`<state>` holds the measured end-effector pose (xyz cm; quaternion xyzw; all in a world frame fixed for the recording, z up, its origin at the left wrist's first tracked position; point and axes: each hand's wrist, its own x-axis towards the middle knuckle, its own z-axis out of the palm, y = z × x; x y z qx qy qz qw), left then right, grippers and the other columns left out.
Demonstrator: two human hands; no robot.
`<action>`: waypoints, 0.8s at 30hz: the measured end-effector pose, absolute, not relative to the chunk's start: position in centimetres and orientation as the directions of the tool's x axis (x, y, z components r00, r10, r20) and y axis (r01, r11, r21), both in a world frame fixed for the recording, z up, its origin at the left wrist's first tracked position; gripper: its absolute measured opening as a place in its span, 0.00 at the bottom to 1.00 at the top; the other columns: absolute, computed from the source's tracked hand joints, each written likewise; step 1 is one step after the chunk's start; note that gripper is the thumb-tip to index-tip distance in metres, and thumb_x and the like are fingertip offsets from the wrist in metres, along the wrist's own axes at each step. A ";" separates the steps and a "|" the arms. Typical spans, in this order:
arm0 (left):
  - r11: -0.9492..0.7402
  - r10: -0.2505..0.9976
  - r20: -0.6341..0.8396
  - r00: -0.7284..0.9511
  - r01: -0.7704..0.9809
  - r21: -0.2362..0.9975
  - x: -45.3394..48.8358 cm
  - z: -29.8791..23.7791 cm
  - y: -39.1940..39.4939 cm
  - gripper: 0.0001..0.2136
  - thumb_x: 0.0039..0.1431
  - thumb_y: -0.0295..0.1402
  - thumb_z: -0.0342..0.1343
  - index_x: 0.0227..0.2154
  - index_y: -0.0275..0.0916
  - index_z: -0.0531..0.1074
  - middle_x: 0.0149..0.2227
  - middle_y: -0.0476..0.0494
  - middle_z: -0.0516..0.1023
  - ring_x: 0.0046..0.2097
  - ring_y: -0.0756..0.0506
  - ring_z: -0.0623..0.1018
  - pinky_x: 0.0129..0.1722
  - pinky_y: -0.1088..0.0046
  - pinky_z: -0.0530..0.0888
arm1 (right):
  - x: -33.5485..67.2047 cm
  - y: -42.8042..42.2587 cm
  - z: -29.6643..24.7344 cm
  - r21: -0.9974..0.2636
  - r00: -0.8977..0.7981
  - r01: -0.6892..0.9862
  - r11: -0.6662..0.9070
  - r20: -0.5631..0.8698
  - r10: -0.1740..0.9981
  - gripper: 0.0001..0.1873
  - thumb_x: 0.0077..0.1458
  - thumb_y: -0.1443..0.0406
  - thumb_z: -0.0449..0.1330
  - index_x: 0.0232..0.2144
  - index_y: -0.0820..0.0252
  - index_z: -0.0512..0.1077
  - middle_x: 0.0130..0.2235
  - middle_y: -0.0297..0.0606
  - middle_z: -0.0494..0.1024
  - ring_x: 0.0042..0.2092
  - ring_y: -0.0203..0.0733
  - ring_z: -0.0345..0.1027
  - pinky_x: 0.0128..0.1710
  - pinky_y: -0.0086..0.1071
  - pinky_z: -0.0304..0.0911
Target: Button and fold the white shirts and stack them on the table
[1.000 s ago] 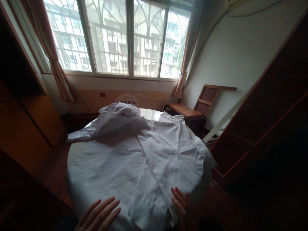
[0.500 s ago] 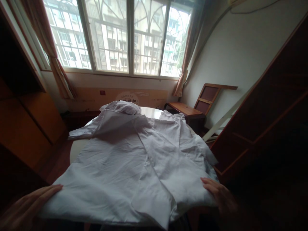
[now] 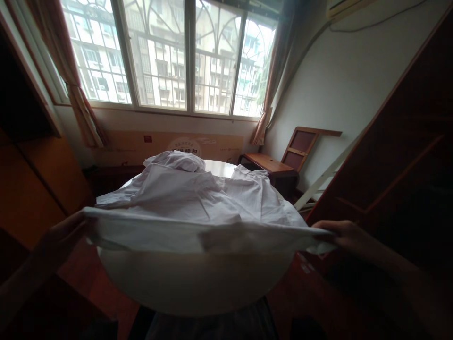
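1. Daylight comes through a barred window (image 3: 161, 59) with a tied-back left curtain (image 3: 76, 97) and a right curtain (image 3: 260, 130); beneath it we see a printed cardboard panel (image 3: 138, 146).
2. Before us, a white round table (image 3: 196, 283) bears a white shirt (image 3: 177, 189), which covers its far and middle parts; the table's near part is bare.
3. We have the shirt's near edge raised and stretched taut across the table. Our left hand (image 3: 72, 224) is closed around one end, and our right hand (image 3: 334, 231) has its fingers curled over the other.
4. Around the table stand an orange cabinet (image 3: 38, 184) on the left, a low wooden bench (image 3: 271, 163) behind on the right, a white slatted frame (image 3: 318, 186) and a dark red wooden panel (image 3: 375, 165) nearer us.
5. The raised strip screens some of the shirt behind it, and the shirt's far bundle hides the bottom of the panel's lettering.
6. We find the strip's middle motion-blurred, our left fingers dim and hard to separate, the air conditioner (image 3: 348, 7) cut off above, and the lower right corner too dark to read.
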<state>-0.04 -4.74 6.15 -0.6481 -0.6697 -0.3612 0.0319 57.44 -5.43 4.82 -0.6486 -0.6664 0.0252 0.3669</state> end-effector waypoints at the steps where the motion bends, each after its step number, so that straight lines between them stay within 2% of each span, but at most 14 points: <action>1: -0.070 0.868 0.445 -0.219 0.835 0.546 0.0 6.1 -2.8 0.23 0.54 0.52 0.37 0.31 0.39 0.68 0.24 0.62 0.71 0.28 0.54 0.71 0.28 0.82 0.69 | 57.3 -4.3 5.4 -0.529 0.124 0.836 0.148 0.444 0.887 0.17 0.49 0.53 0.54 0.25 0.58 0.73 0.26 0.40 0.76 0.34 0.46 0.70 0.32 0.34 0.64; 4: 0.016 0.907 0.320 -0.275 0.780 0.626 0.6 6.0 2.5 0.21 0.54 0.50 0.39 0.31 0.37 0.67 0.22 0.60 0.67 0.27 0.56 0.67 0.26 0.86 0.63 | 57.4 -0.2 7.3 -0.590 0.132 0.798 0.127 0.376 0.917 0.18 0.47 0.52 0.55 0.23 0.61 0.73 0.25 0.39 0.75 0.33 0.44 0.70 0.30 0.31 0.63; 8: 0.056 0.928 0.268 -0.259 0.808 0.587 1.7 4.8 7.6 0.18 0.54 0.44 0.43 0.34 0.35 0.69 0.28 0.55 0.73 0.34 0.51 0.70 0.30 0.84 0.63 | 59.0 5.0 7.6 -0.683 0.006 0.728 0.069 0.107 0.994 0.17 0.39 0.54 0.62 0.23 0.64 0.73 0.25 0.38 0.76 0.29 0.41 0.68 0.28 0.28 0.61; 10: 0.052 0.957 0.205 -0.207 0.814 0.578 1.9 3.4 9.3 0.17 0.52 0.43 0.45 0.34 0.34 0.70 0.30 0.52 0.75 0.35 0.49 0.72 0.32 0.82 0.65 | 59.8 6.9 6.2 -0.724 0.004 0.687 0.059 0.085 0.996 0.17 0.37 0.56 0.63 0.26 0.65 0.74 0.26 0.37 0.76 0.29 0.39 0.68 0.28 0.27 0.61; 13: 0.039 0.981 0.131 -0.142 0.809 0.586 1.9 1.3 10.5 0.18 0.47 0.46 0.49 0.30 0.35 0.70 0.28 0.47 0.76 0.33 0.46 0.73 0.32 0.77 0.67 | 60.9 8.6 3.2 -0.789 0.064 0.614 0.022 0.077 0.995 0.21 0.35 0.56 0.65 0.32 0.65 0.73 0.28 0.38 0.76 0.29 0.38 0.68 0.29 0.28 0.62; 17: -0.012 0.981 0.155 -0.114 0.767 0.642 1.1 0.4 9.9 0.23 0.43 0.53 0.51 0.32 0.37 0.70 0.34 0.42 0.77 0.36 0.43 0.76 0.35 0.73 0.70 | 63.1 8.9 1.1 -0.871 0.212 0.491 -0.032 0.084 0.974 0.27 0.33 0.49 0.64 0.32 0.63 0.72 0.30 0.40 0.76 0.29 0.40 0.69 0.27 0.30 0.63; 19: -0.011 0.979 0.163 -0.123 0.762 0.647 0.3 0.5 8.9 0.26 0.41 0.56 0.50 0.34 0.37 0.70 0.36 0.39 0.77 0.38 0.41 0.76 0.37 0.70 0.71 | 64.4 8.0 1.2 -0.870 0.270 0.493 0.000 0.153 0.951 0.27 0.34 0.47 0.62 0.30 0.62 0.72 0.31 0.41 0.77 0.30 0.41 0.69 0.28 0.30 0.63; 21: 0.017 0.978 0.146 -0.146 0.760 0.649 -0.7 0.4 7.7 0.29 0.40 0.57 0.51 0.35 0.35 0.69 0.38 0.36 0.76 0.39 0.39 0.75 0.38 0.68 0.72 | 65.3 6.4 1.7 -0.825 0.278 0.565 0.000 0.191 0.941 0.26 0.36 0.45 0.60 0.28 0.61 0.73 0.30 0.41 0.77 0.31 0.43 0.70 0.29 0.31 0.63; 24: 0.044 0.983 0.109 -0.144 0.774 0.632 -2.0 -0.5 5.6 0.31 0.37 0.59 0.51 0.33 0.34 0.71 0.41 0.34 0.75 0.42 0.37 0.75 0.40 0.65 0.72 | 65.5 3.3 2.3 -0.708 0.217 0.701 -0.087 0.096 0.971 0.25 0.37 0.45 0.59 0.25 0.61 0.75 0.26 0.39 0.77 0.30 0.45 0.70 0.29 0.32 0.63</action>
